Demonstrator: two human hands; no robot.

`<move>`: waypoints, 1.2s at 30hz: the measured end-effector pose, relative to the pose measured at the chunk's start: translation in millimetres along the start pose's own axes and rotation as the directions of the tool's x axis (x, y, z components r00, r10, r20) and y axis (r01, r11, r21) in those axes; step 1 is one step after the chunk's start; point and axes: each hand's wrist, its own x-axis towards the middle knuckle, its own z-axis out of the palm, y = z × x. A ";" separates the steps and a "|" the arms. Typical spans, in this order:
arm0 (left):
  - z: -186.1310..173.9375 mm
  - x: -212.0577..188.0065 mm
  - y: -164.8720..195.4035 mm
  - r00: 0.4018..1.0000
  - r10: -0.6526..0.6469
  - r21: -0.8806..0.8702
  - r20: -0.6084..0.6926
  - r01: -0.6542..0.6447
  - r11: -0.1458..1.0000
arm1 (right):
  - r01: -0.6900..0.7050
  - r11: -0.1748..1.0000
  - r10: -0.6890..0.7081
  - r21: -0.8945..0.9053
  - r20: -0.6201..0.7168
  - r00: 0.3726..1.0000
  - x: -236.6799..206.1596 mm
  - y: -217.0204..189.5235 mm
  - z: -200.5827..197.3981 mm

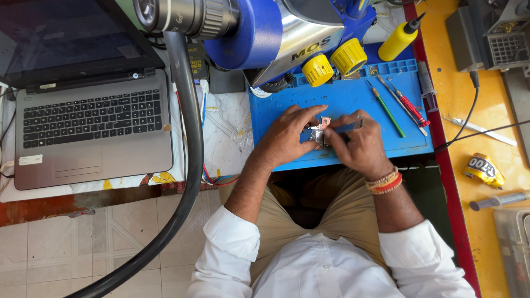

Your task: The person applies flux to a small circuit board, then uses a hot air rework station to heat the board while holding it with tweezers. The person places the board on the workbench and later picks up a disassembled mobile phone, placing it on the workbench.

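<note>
Metal part pinched between both hands, over blue mat.

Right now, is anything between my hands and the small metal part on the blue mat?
Nothing visible. Both the left hand and the right hand already hold the metal part between their fingertips over the blue mat. The screwdrivers lie off to the right, apart from it.

Dark laptop screen; yellow crumpled packet right.
</note>
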 end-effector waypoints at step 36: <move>1.2 0.6 1.4 0.993 -0.114 -0.031 0.025 0.115 0.993 | 0.031 0.984 -0.057 0.176 0.146 0.988 -5.6 2.8 -12.9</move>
